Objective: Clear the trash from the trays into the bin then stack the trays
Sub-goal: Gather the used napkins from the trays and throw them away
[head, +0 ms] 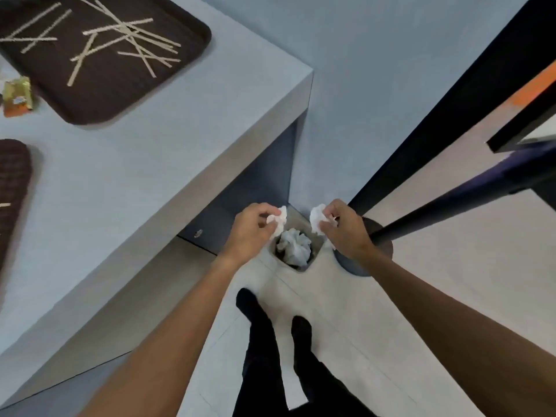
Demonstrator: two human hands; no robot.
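I read the tray (120, 96) as dark plastic, matt, with a rough woven-look texture. The sticks (129, 36) look like pale bare wood. The table top (150, 152) is smooth and matt. The wads (316, 219) are crumpled white paper; the wrapper (16, 93) is glossy.

A single wide-angle camera worn on the person's head looks steeply down and slightly forward from standing height. The bin (313, 260) on the floor sits just above mid-frame, well below the lens. The left hand (251, 228) and right hand (346, 228) are stretched out over it, each gripping a tissue wad (278, 219), and both forearms run in from the bottom edge. The tabletop (135, 152) fills the left side, nearer the lens, its right corner toward top centre.
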